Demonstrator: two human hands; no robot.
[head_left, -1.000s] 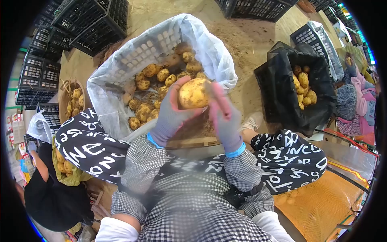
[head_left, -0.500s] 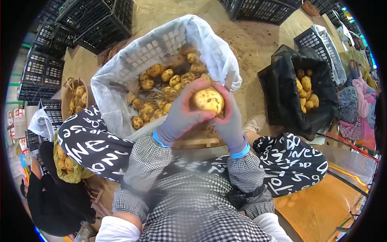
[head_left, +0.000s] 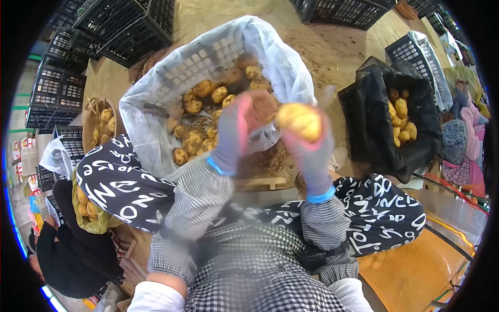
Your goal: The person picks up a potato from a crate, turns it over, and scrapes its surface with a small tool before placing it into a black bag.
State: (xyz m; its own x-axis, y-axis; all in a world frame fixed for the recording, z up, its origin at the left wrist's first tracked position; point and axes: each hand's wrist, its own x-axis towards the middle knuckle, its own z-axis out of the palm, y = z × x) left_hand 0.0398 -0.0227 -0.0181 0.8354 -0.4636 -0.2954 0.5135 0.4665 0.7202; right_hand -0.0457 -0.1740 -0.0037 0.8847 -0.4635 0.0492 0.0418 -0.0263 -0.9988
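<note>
A yellow potato (head_left: 299,121) rests at the top of the gloved right hand (head_left: 313,153), whose fingers curl under it. Its long axis runs roughly side to side, tipped slightly down to the right. The gloved left hand (head_left: 234,132) is raised just beside it on the left, too blurred to tell whether it grips anything. Both hover above the near edge of a white-lined crate (head_left: 156,99) of potatoes.

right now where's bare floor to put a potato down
Bare dirt floor between the white-lined crate and the black-lined crate; a narrower strip left of the white-lined crate, by the stacked black crates. Crowded inside both crates, among the potatoes.
</note>
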